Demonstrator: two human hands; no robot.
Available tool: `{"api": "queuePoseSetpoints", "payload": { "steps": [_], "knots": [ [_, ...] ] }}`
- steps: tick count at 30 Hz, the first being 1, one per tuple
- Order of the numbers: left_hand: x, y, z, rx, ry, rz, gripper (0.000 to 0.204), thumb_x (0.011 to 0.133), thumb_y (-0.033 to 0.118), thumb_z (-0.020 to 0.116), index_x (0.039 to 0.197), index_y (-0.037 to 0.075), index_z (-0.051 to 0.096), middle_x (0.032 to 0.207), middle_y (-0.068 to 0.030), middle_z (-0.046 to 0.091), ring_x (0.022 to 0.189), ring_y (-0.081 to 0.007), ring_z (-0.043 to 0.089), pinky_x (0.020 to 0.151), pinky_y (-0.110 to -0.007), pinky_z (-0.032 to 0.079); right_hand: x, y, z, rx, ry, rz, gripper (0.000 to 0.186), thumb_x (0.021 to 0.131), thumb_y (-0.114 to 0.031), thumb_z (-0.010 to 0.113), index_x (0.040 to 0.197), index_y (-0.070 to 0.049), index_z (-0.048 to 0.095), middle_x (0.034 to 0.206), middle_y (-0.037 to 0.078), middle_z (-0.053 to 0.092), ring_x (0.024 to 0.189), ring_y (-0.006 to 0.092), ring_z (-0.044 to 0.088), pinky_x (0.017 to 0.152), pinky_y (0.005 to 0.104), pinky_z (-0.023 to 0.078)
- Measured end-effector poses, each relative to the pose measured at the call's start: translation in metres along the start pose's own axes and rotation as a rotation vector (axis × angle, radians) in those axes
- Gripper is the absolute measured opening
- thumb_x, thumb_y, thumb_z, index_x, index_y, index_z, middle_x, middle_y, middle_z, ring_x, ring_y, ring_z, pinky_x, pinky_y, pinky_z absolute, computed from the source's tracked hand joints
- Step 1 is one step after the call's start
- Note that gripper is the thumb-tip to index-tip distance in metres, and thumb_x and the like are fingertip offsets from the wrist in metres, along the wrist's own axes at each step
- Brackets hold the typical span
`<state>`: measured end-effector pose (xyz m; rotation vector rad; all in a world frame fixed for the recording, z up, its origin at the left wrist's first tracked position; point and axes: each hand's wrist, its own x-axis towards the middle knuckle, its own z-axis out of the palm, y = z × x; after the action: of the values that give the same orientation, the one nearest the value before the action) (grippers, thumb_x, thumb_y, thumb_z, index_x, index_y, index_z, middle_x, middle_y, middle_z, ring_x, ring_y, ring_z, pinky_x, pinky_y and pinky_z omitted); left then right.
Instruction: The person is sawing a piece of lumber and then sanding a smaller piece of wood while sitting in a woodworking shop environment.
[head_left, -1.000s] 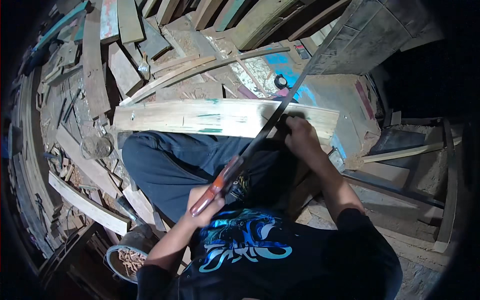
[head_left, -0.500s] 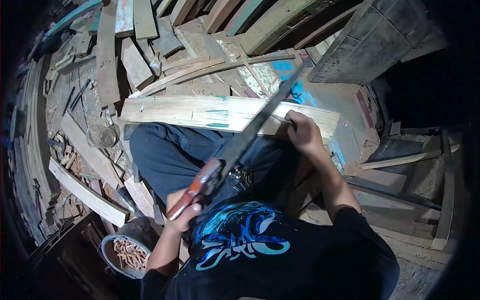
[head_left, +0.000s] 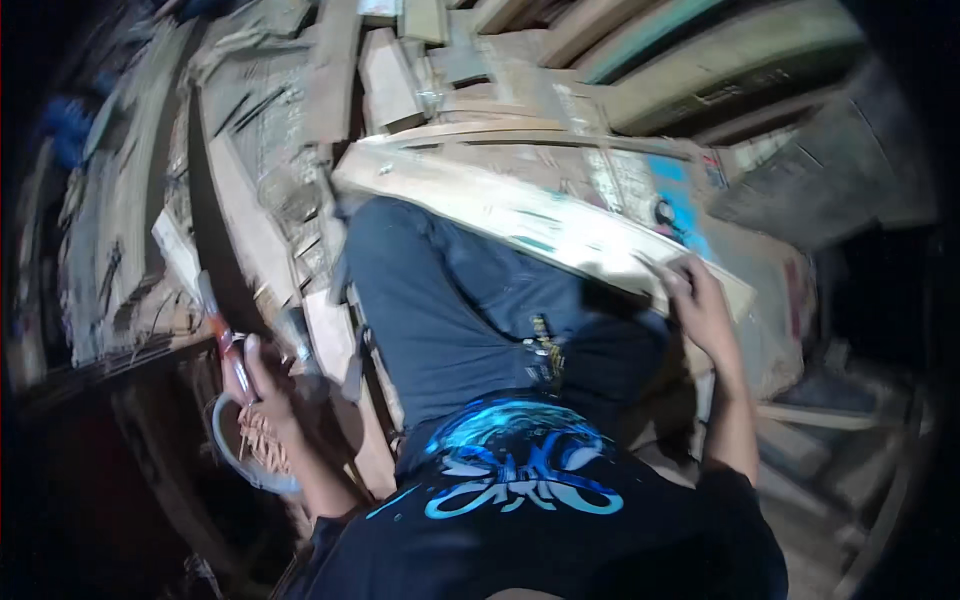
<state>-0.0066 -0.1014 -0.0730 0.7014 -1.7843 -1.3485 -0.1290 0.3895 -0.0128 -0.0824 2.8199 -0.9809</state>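
Observation:
My left hand (head_left: 255, 375) is out to the left, above the bucket, closed round the red-brown handle of a handsaw (head_left: 222, 335). The saw's blade is seen nearly edge-on and blurred. Across my lap and knees lies a pale wooden plank (head_left: 520, 215) with green marks, slanting down to the right. My right hand (head_left: 695, 295) is at the plank's right end, its fingers pinched together. A thin pointed thing sticks out from them over the wood, too blurred to name.
A bucket (head_left: 225, 440) of wood scraps stands at my lower left. Boards (head_left: 240, 200) and offcuts cover the floor on the left. Thick curved timbers (head_left: 720, 75) lean at the far right, beside a grey panel (head_left: 820, 170). A few small metallic pieces (head_left: 543, 350) lie on my lap.
My left hand has swung the saw from over the plank out to the left, above the bucket. My right hand stays at the plank's right end. The whole view has turned and blurred.

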Motion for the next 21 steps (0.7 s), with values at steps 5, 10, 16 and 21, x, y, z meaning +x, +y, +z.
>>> {"api": "queuePoseSetpoints", "payload": {
  "steps": [5, 10, 16, 21],
  "knots": [
    [0.008, -0.063, -0.034, 0.396, 0.008, 0.261, 0.020, 0.090, 0.012, 0.061, 0.076, 0.000, 0.053, 0.061, 0.0023, 0.046, 0.053, -0.0067, 0.040, 0.048, -0.024, 0.031, 0.002, -0.020, -0.030, -0.215, -0.229, 0.076, 0.020, 0.094, -0.018, 0.053, 0.093, 0.002, 0.058, 0.071, 0.021, 0.057, 0.067, 0.0334, 0.057, 0.068, 0.0375, 0.045],
    [-0.007, -0.092, -0.036, 0.658, -0.002, 0.145, 0.017, 0.086, 0.015, 0.063, 0.086, -0.002, 0.061, 0.062, -0.0158, 0.059, 0.053, -0.0231, 0.058, 0.055, -0.035, 0.046, 0.014, -0.022, -0.045, -0.434, -0.431, 0.215, 0.028, 0.095, -0.025, 0.051, 0.087, 0.001, 0.057, 0.076, 0.023, 0.059, 0.076, 0.0397, 0.059, 0.071, 0.0440, 0.045],
    [-0.024, -0.156, -0.021, 0.828, -0.183, -0.075, 0.028, 0.088, 0.025, 0.063, 0.110, 0.008, 0.065, 0.084, -0.0212, 0.066, 0.077, -0.0391, 0.065, 0.066, -0.043, 0.050, 0.024, 0.011, -0.053, -0.492, -0.559, 0.241, 0.037, 0.096, -0.032, 0.049, 0.086, 0.002, 0.061, 0.087, 0.025, 0.062, 0.084, 0.0418, 0.059, 0.078, 0.0464, 0.045],
    [-0.044, -0.182, -0.004, 1.021, -0.242, -0.068, 0.031, 0.083, 0.019, 0.066, 0.109, 0.004, 0.060, 0.086, -0.0232, 0.066, 0.079, -0.0428, 0.064, 0.071, -0.048, 0.049, 0.032, 0.017, -0.050, -0.434, -0.646, 0.226, 0.032, 0.096, -0.028, 0.049, 0.090, 0.001, 0.063, 0.086, 0.023, 0.063, 0.082, 0.0384, 0.060, 0.078, 0.0443, 0.046]
  ]
}}
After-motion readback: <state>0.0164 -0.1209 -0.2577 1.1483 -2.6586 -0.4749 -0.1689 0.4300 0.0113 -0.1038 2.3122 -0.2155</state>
